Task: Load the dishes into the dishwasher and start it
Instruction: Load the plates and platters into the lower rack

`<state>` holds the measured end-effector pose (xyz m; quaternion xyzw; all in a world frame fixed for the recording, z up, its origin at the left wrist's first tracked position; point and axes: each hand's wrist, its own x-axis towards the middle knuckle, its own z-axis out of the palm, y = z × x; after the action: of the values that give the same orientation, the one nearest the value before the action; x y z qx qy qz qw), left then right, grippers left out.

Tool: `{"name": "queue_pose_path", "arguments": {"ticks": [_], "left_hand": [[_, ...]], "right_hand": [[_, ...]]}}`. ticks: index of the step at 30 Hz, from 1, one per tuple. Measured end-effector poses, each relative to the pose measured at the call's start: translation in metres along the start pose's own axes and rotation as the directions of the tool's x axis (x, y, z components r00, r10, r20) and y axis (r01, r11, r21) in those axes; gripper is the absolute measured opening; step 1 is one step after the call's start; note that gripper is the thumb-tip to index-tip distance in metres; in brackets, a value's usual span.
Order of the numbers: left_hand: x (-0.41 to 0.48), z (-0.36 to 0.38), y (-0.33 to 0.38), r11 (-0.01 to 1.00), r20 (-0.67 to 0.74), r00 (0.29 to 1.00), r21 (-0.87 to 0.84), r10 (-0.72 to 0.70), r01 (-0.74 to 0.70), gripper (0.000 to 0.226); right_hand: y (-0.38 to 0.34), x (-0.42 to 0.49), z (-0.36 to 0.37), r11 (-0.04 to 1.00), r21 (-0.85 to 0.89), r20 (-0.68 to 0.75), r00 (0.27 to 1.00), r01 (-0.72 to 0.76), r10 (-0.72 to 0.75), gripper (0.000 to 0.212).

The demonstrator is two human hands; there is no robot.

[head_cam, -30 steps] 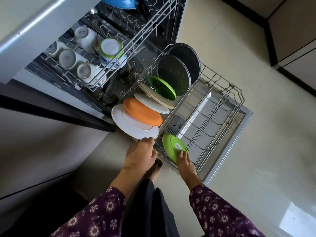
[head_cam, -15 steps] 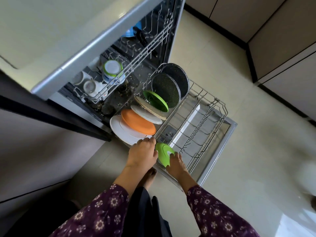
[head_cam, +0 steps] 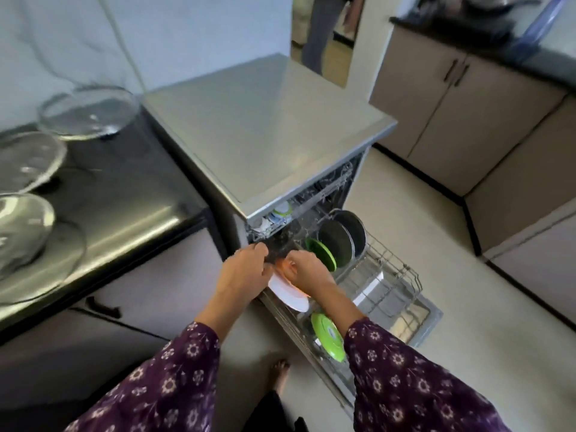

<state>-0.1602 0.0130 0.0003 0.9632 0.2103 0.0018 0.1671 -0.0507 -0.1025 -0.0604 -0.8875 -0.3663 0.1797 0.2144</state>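
Head view. Both hands are low over the lower rack, in the plate row. The right hand has its fingers curled on the rim of the orange plate. The left hand is curled just beside it at the white plate; its grip is unclear because of blur. The plates stand on edge, the row running 6 to 1 o'clock, with a green plate at 6 o'clock of the hands.

Judgement: the next load is the glass lids on the black counter, at 9–10 o'clock, well apart, left hand nearer. The rack's free slots lie at 3 o'clock, above a pale floor.
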Motion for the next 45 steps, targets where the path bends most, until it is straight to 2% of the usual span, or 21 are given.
{"name": "queue_pose_path", "arguments": {"ticks": [4,7,9,12,17,20,25,29,34,36,38,40,42,45], "left_hand": [[-0.057,-0.072,-0.046,0.991,-0.124,0.983,-0.005,-0.135,0.135,0.027],[-0.110,-0.118,-0.086,0.967,-0.219,0.942,-0.019,-0.253,0.255,0.033],[-0.151,-0.145,-0.116,0.933,-0.277,0.893,-0.045,-0.356,0.358,0.032],[-0.215,-0.174,-0.163,0.852,-0.353,0.780,-0.119,-0.516,0.510,0.028],[-0.342,-0.192,-0.240,0.703,-0.428,0.584,-0.199,-0.689,0.683,0.026],[-0.423,-0.188,-0.269,0.552,-0.435,0.419,-0.243,-0.797,0.798,0.032],[-0.543,-0.160,-0.289,0.325,-0.423,0.165,-0.339,-0.891,0.883,0.033],[-0.617,-0.139,-0.282,0.149,-0.420,-0.044,-0.415,-0.906,0.897,0.034],[-0.691,-0.122,-0.259,-0.108,-0.317,-0.289,-0.485,-0.903,0.868,0.033],[-0.715,-0.112,-0.247,-0.177,-0.274,-0.364,-0.529,-0.890,0.830,0.030],[-0.731,-0.102,-0.236,-0.241,-0.234,-0.426,-0.552,-0.874,0.798,0.032],[-0.742,-0.094,-0.226,-0.289,-0.209,-0.474,-0.567,-0.856,0.771,0.034],[-0.749,-0.088,-0.219,-0.318,-0.185,-0.498,-0.574,-0.847,0.754,0.035],[-0.756,-0.084,-0.215,-0.352,-0.153,-0.519,-0.575,-0.841,0.739,0.037]], "right_hand": [[-0.099,-0.004,-0.032,0.985,-0.045,0.024,0.986,0.167,-0.166,0.021],[-0.175,-0.012,-0.046,0.947,-0.039,-0.018,0.947,0.320,-0.321,0.020],[-0.227,-0.018,-0.050,0.910,-0.017,-0.026,0.910,0.413,-0.414,0.019],[-0.302,-0.025,-0.043,0.851,0.001,0.020,0.851,0.525,-0.525,0.019],[-0.426,-0.045,0.000,0.706,-0.008,0.178,0.696,0.708,-0.696,0.020],[-0.495,-0.068,0.044,0.614,0.017,0.253,0.591,0.789,-0.766,0.018],[-0.584,-0.119,0.130,0.536,0.146,0.441,0.431,0.831,-0.787,0.016],[-0.632,-0.173,0.192,0.497,0.192,0.593,0.303,0.846,-0.746,0.021],[-0.661,-0.241,0.266,0.590,0.192,0.832,0.189,0.784,-0.521,0.030],[-0.665,-0.264,0.293,0.670,0.201,0.865,0.192,0.715,-0.464,0.027],[-0.668,-0.280,0.314,0.692,0.196,0.849,0.233,0.694,-0.475,0.027],[-0.671,-0.292,0.333,0.734,0.177,0.842,0.285,0.656,-0.458,0.041],[-0.674,-0.302,0.345,0.835,0.190,0.860,0.323,0.517,-0.395,0.040],[-0.679,-0.308,0.361,0.909,0.168,0.856,0.400,0.380,-0.326,0.033]]}}
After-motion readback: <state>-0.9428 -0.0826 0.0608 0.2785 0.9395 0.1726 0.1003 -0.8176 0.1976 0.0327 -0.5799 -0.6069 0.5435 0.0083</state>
